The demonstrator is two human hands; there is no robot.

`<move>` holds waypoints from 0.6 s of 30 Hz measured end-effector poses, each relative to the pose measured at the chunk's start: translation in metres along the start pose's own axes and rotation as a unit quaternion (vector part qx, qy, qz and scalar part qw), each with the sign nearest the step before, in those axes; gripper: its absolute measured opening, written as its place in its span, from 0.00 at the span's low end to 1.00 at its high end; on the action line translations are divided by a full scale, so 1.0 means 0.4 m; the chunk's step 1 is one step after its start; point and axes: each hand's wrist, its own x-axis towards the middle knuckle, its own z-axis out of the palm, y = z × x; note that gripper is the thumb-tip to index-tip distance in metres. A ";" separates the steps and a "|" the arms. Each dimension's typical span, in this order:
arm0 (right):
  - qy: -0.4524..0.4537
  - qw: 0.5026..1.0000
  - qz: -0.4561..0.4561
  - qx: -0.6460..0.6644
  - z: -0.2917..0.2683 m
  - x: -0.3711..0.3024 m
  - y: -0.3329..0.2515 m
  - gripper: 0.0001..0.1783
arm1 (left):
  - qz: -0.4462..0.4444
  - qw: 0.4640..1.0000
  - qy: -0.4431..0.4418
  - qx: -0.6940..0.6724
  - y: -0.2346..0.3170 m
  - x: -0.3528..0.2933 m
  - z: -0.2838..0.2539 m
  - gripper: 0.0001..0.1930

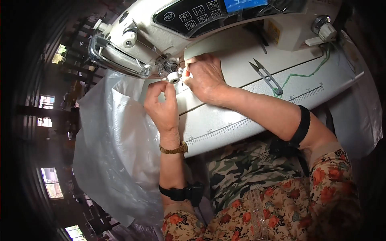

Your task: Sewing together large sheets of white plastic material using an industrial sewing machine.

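A white sewing machine (148,26) stands over a pale work surface, its needle area between my two hands. My left hand (161,105) is raised just left of a small white round knob (173,77), thumb and fingertips pinched together. Whatever lies in that pinch is too small to make out. From the right, my right hand (206,77) reaches close beside the needle area with fingers curled in. A small orange-red bit (187,73) shows at its fingertips; its kind is unclear. The needle itself is mostly hidden.
Thread snips (266,77) lie on the machine bed (237,64), green thread (301,75) trailing from them. A printed ruler scale (225,126) runs along the front edge. Translucent plastic sheeting (116,160) hangs at the left. A dark thin tool (257,34) lies under the machine arm.
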 end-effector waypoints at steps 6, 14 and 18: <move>-0.056 0.997 -0.036 -0.026 -0.024 -0.005 0.017 0.09 | 0.151 0.985 -0.086 0.011 0.058 -0.025 0.002 0.03; -0.117 0.992 -0.027 0.049 -0.059 -0.002 0.018 0.10 | 0.043 0.986 -0.159 0.014 0.015 -0.033 0.005 0.07; -0.082 0.995 -0.019 0.047 -0.048 0.000 0.023 0.09 | 0.037 0.984 -0.169 0.036 0.019 -0.020 0.002 0.07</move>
